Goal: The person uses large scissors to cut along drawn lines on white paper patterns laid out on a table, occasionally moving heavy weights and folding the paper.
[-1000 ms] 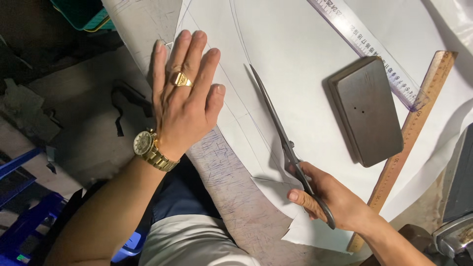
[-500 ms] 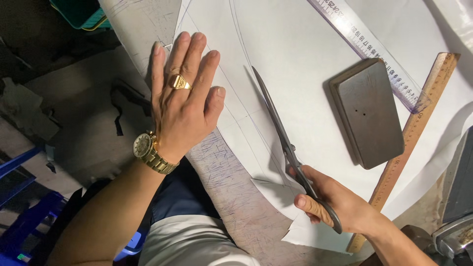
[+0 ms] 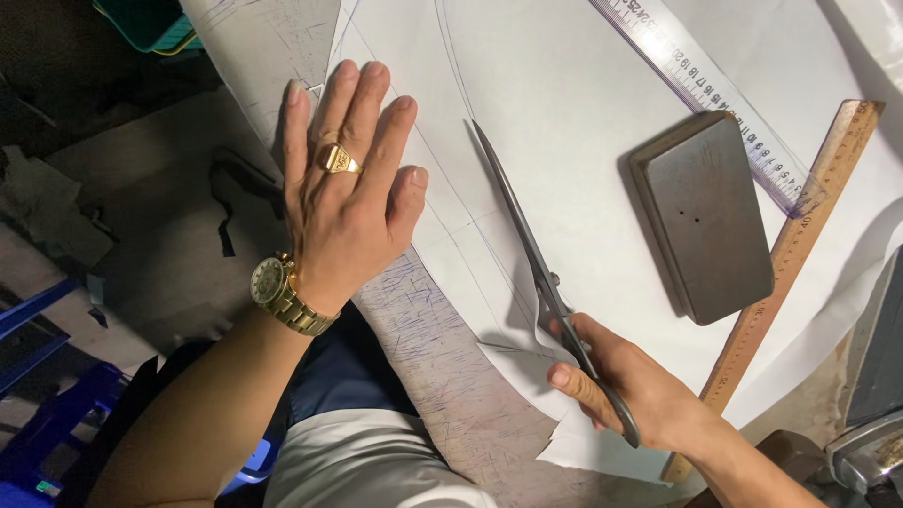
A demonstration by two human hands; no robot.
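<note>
scissors handles: hidden in right hand | clear ruler: cut off (top edge)

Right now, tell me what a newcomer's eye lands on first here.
The long tailor's scissors in the right hand, blades lying across the white pattern paper at centre. Then the left hand, with gold ring and gold watch, pressed flat on the paper's left edge, and the grey metal weight at right.

Scuffed table — white paper atop.
</note>
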